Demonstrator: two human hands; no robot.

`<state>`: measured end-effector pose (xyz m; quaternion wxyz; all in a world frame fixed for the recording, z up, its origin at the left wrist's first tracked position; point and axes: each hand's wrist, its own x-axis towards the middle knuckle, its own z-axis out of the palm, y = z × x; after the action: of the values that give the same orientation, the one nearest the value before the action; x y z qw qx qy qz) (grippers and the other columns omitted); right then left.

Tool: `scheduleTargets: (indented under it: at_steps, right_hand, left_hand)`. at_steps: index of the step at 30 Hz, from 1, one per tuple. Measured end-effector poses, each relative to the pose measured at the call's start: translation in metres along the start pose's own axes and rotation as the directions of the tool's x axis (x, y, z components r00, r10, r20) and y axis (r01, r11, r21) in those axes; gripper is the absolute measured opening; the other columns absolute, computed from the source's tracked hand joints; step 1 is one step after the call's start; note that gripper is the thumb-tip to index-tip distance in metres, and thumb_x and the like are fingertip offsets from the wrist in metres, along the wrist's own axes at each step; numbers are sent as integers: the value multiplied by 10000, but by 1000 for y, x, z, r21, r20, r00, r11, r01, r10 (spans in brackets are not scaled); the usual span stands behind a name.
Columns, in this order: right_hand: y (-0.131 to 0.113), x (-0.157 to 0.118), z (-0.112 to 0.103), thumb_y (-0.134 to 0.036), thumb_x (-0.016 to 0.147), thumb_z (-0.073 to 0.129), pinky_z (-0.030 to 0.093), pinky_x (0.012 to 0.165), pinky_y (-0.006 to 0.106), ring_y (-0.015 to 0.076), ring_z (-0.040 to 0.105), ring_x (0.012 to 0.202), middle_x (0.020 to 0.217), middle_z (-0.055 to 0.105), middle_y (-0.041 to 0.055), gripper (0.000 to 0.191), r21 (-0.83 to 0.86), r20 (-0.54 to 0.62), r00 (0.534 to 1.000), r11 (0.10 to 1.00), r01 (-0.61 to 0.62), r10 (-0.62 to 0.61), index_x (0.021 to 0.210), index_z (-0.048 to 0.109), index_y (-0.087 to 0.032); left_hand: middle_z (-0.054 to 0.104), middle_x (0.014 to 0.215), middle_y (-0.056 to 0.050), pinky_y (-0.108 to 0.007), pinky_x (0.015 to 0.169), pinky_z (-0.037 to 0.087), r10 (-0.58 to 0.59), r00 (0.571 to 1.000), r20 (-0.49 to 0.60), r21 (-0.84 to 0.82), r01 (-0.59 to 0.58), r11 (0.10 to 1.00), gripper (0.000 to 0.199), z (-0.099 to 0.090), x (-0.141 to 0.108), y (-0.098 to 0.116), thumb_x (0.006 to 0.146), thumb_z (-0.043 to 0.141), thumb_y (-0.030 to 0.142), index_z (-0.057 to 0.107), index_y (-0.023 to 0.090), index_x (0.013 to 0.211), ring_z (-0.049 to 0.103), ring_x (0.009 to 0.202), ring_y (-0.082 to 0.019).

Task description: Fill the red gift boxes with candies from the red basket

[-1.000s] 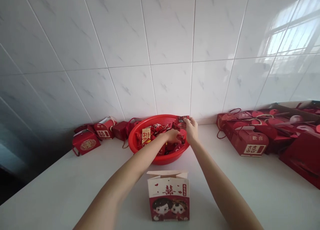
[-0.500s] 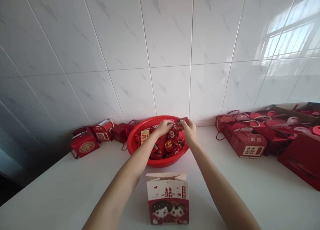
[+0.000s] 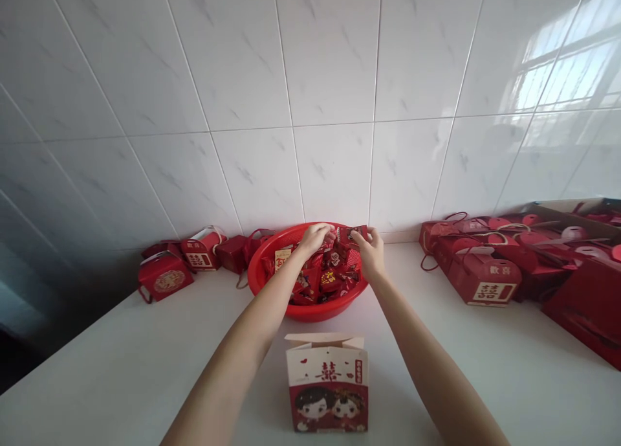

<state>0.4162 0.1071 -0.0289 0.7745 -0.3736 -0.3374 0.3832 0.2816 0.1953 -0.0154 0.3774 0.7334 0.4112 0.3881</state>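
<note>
A red plastic basket holds several red candy packets. Above its far right rim, my right hand pinches a red wrapped packet between thumb and fingers. My left hand is over the back of the basket, just left of that packet, its fingers loosely bent and parted with nothing visible in them. Nearer to me stands an upright white-and-red gift box with two cartoon figures on its front; its top flaps are raised and open.
Several red gift boxes with cords stand at the left along the tiled wall. More red boxes crowd the right side, by a cardboard carton. Everything rests on a white table.
My left hand has shifted slightly up and left, its fingers less closed. The packet in my right hand now lies flatter and shows more of its face. The view has shifted slightly.
</note>
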Motion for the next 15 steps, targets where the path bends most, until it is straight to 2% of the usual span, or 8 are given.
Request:
scheduleTargets:
  at_steps: [2,4,6,10,13,15]
  right_hand:
    - [-1,0,1,-334,639,785,569,656,306,151,655,672,720,676,-39,336,3,-29,1000,1000,-10,10,847,544,-226]
    - [-3,-1,2,-315,640,782,568,657,307,154,663,680,737,678,-39,360,6,-39,999,1000,-21,21,895,542,-228]
    - [-4,-1,2,-310,641,782,570,665,315,160,670,689,761,684,-29,377,0,-44,999,1000,-29,29,928,553,-222]
    - [-3,0,0,-331,640,789,564,698,328,180,674,743,805,701,10,346,-57,-49,999,998,-14,11,902,611,-192]
    - [-2,1,-1,-362,645,785,557,720,324,186,669,768,804,705,29,307,-92,-11,1000,996,11,-13,847,652,-172]
    - [-1,1,-2,-376,645,783,555,712,322,187,665,762,793,705,30,303,-95,8,1000,995,13,-13,834,666,-170]
  left_hand:
    - [724,676,-30,-309,754,512,-43,999,24,123,40,992,135,-1,-1,-5,737,607,169,737,181,704,660,700,-199]
    - [715,624,-19,-313,763,509,-79,996,39,236,68,969,140,-2,-3,-9,644,641,84,716,193,598,659,683,-210]
    - [754,711,-25,-310,791,512,-94,995,12,317,86,945,166,-4,-2,-11,645,637,72,738,204,639,681,752,-223]
    - [778,1031,-76,-310,904,497,-97,986,-139,419,147,896,267,-16,3,-13,740,582,92,772,194,897,684,1014,-237]
    - [765,1075,-108,-339,939,483,-125,968,-220,477,219,851,282,-26,5,-18,744,579,88,764,186,933,674,1069,-259]
    - [764,1053,-120,-366,924,483,-151,961,-230,508,251,824,252,-31,5,-23,716,617,100,761,191,901,675,1055,-286]
